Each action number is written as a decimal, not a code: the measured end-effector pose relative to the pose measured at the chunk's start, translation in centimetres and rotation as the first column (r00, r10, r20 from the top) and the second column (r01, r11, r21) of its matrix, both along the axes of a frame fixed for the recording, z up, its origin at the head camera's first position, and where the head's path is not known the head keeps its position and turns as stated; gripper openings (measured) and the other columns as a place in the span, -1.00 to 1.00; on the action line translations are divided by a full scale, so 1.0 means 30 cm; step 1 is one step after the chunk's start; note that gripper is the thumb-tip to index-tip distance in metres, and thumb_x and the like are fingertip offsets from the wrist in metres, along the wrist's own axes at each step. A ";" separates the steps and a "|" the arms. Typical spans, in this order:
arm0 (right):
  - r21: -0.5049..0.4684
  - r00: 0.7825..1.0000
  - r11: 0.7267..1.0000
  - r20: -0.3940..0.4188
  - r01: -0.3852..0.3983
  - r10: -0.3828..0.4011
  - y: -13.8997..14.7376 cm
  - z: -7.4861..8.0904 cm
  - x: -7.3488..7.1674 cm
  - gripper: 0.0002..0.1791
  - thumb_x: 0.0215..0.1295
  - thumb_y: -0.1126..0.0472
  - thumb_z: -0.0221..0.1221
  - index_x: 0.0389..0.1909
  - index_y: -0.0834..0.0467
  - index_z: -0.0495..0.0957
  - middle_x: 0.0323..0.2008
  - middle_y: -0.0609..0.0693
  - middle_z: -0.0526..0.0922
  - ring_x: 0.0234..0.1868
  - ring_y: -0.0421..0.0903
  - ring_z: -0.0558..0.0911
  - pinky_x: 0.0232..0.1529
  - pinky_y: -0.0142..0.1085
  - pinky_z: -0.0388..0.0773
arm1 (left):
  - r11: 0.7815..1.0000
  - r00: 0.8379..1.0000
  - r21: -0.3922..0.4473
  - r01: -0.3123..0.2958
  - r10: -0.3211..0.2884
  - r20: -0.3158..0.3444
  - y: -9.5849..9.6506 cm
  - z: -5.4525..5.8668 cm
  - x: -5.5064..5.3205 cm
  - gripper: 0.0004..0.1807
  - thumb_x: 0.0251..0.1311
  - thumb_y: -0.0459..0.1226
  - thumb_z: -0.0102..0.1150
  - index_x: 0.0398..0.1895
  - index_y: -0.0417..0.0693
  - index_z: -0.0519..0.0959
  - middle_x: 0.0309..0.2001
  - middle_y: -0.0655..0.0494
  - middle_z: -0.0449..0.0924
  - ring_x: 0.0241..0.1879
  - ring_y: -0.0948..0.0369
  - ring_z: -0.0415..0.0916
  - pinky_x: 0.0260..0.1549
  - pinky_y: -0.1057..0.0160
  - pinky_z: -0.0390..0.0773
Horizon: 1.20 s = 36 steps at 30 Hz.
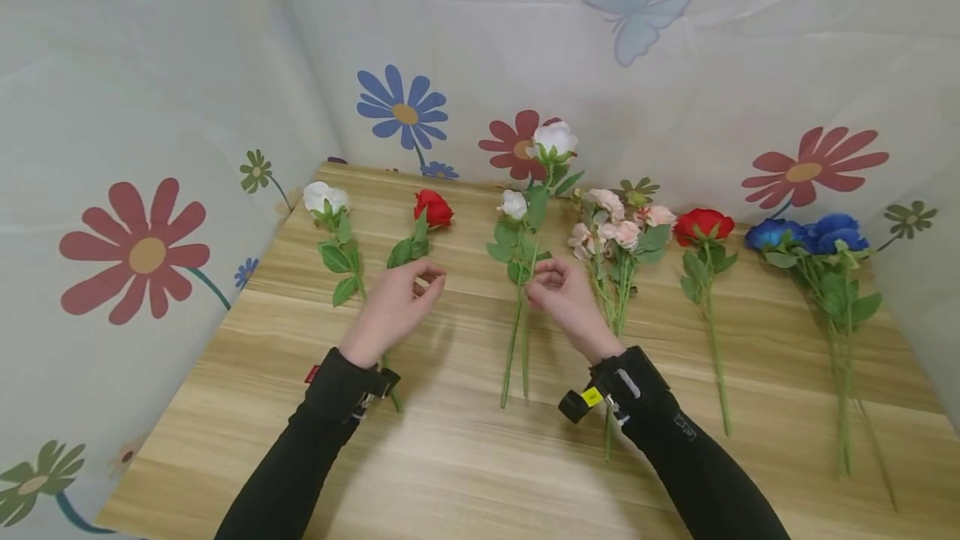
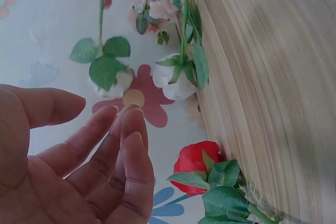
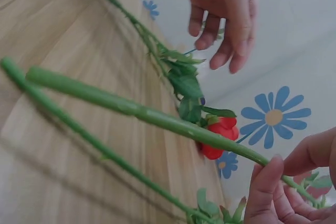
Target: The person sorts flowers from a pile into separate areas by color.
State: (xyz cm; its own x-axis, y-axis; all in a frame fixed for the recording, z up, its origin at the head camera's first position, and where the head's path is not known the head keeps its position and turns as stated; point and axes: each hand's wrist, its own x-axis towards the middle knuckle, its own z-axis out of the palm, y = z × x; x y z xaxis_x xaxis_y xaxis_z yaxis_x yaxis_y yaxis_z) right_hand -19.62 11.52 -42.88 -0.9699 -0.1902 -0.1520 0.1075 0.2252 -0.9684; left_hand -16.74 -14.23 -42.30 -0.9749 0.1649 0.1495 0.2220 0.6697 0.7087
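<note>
My right hand [image 1: 562, 294] pinches the green stem [image 3: 178, 126] of a white rose [image 1: 555, 140] between thumb and fingertips. The stem is lifted off the table, and a leaf partly covers the bloom in the left wrist view. A second white rose [image 2: 176, 80] lies on the table beneath it. My left hand [image 1: 399, 302] hovers with loosely bent fingers and holds nothing. In the head view it overlaps the stem of a red rose [image 1: 433, 207] on the table. To its left lies another white rose [image 1: 326, 197].
On the wooden table [image 1: 442, 457], a bunch of pink flowers [image 1: 615, 232] lies beside my right hand. Farther right lie a red rose [image 1: 702, 226] and blue flowers [image 1: 836, 233]. A flower-printed cloth [image 1: 465, 23] backs the table.
</note>
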 end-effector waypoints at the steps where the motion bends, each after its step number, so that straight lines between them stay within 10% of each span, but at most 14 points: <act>1: 0.022 1.000 1.000 -0.006 0.006 -0.006 0.004 -0.009 0.007 -0.54 0.33 0.41 0.07 0.22 0.42 0.29 -0.31 -0.02 0.55 -0.33 -0.21 0.64 -0.15 -0.32 0.66 | 1.000 1.000 -0.001 0.000 0.000 -0.003 0.002 -0.003 -0.001 -0.67 0.46 -0.18 0.04 0.07 -0.18 0.65 -0.08 -0.08 0.73 -0.27 0.08 0.72 -0.25 0.13 0.68; 15: 0.295 0.992 0.947 0.031 -0.128 0.125 -0.010 -0.104 0.039 -0.37 0.26 0.42 0.13 0.32 0.46 0.17 -0.25 0.27 0.69 -0.50 -0.18 0.66 -0.36 -0.39 0.57 | 1.000 1.000 -0.027 0.016 -0.016 0.007 0.019 -0.020 0.014 -0.67 0.46 -0.20 0.02 0.08 -0.19 0.65 -0.07 -0.07 0.73 -0.27 0.11 0.70 -0.23 0.13 0.67; 27: 0.437 0.971 0.871 0.027 -0.225 0.237 -0.032 -0.110 0.015 -0.34 0.25 0.35 0.18 0.31 0.50 0.18 -0.44 0.13 0.74 -0.54 -0.20 0.59 -0.44 -0.40 0.43 | 0.998 0.999 -0.041 0.045 -0.045 0.002 0.023 -0.032 0.010 -0.69 0.44 -0.22 0.05 0.05 -0.19 0.65 -0.06 -0.08 0.74 -0.26 0.10 0.72 -0.19 0.12 0.67; 36: 0.429 0.967 0.870 0.036 -0.243 0.252 -0.049 -0.124 0.021 -0.29 0.32 0.29 0.23 0.36 0.48 0.16 -0.44 0.13 0.76 -0.56 -0.21 0.62 -0.45 -0.39 0.44 | 0.998 0.999 -0.052 0.048 -0.047 0.015 0.021 -0.045 0.012 -0.69 0.45 -0.21 0.06 0.07 -0.19 0.65 -0.05 -0.08 0.74 -0.25 0.10 0.72 -0.18 0.12 0.68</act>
